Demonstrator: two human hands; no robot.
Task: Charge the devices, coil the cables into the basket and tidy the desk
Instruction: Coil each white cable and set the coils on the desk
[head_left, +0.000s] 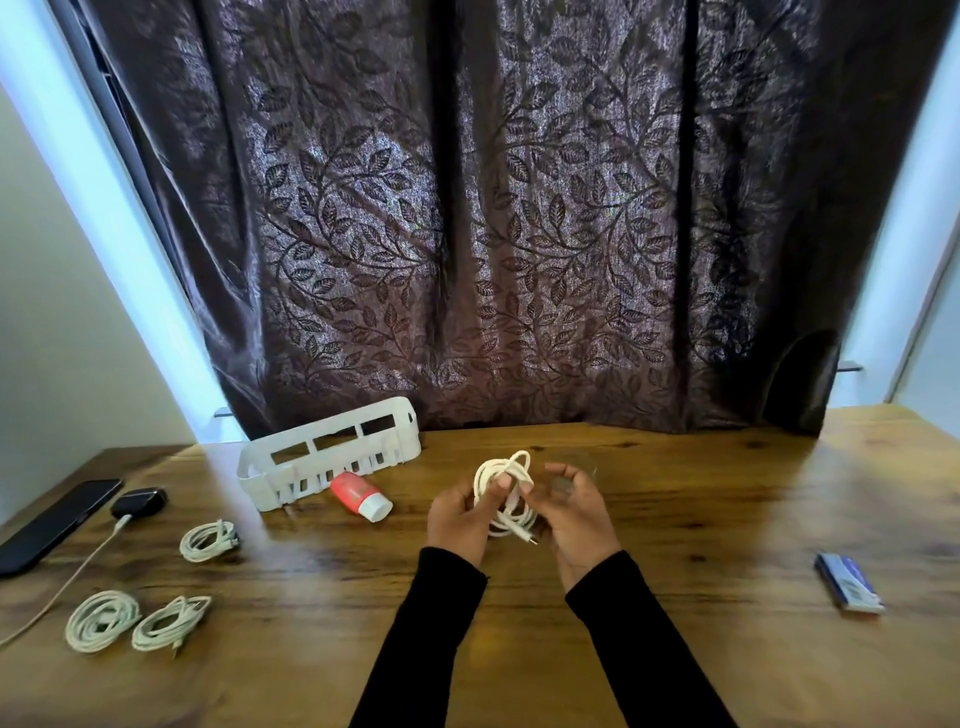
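We hold a white cable coil up over the middle of the desk, between both hands. Our left hand grips the loops from the left side, fingers curled round the bundle, thumb across its front. Our right hand sits on the right with the fingers loosely bent; its thumb and forefinger seem to pinch the strand near the loose plug end, which hangs at the bottom of the coil, though the blur keeps us from being sure of the exact contact.

The relation that matters for the next move, as we judge it, is where the basket lies from this coil: up and to the left, near the curtain, well apart from our hands. Its long axis runs left to right, tilted slightly up at the right end. Our left hand is the nearer one and already has the bundle, so it looks the natural carrier once the tail is tucked.

A red tube with a white cap lies just in front of the basket, on the path in.

Three other coiled cables rest on the desk at the left, not yet in the basket. Further left a phone and a small dark case lie side by side, a cable running to the case.
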